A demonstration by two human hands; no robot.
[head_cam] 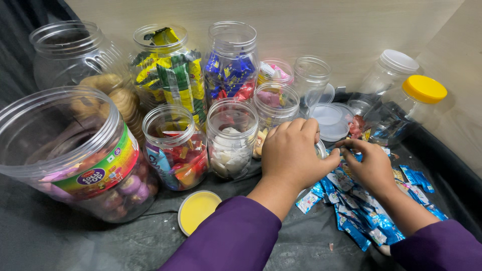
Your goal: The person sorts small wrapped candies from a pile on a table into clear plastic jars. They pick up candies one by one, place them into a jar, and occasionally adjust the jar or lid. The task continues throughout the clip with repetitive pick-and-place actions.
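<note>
A dark grey plastic sheet (65,241), creased and slightly shiny, covers what carries everything here; it rides up at the right edge (452,165) against a pale, beige wall (311,30) that runs along the back. The sheet is crowded with clear plastic jars. At the left edge a big jar of purple and pink wrapped sweets (75,150) lies tipped toward us, its mouth open. Behind it stands a jar of round biscuits (90,70), then a tall jar of green and yellow packets (168,65) and another of blue wrapped sweets (232,60). In front of those sit two shorter open jars, one of red wrappers (175,145), one of white sweets (232,138). A yellow lid (198,211) lies upturned near the front edge. Toward the back right corner a yellow-capped jar (409,108) and a white-capped jar (389,73) lean over.

The person, in purple sleeves, works at the right side. The left hand (293,153) is curled, knuckles up, gripping a small clear jar (321,149) that it mostly hides. The right hand (369,163) is just beside it, fingers pinched on a blue sachet at the jar's mouth. The two hands nearly touch. Under and around the right hand lies a loose heap of blue sachets (361,211), spreading toward the right edge.
</note>
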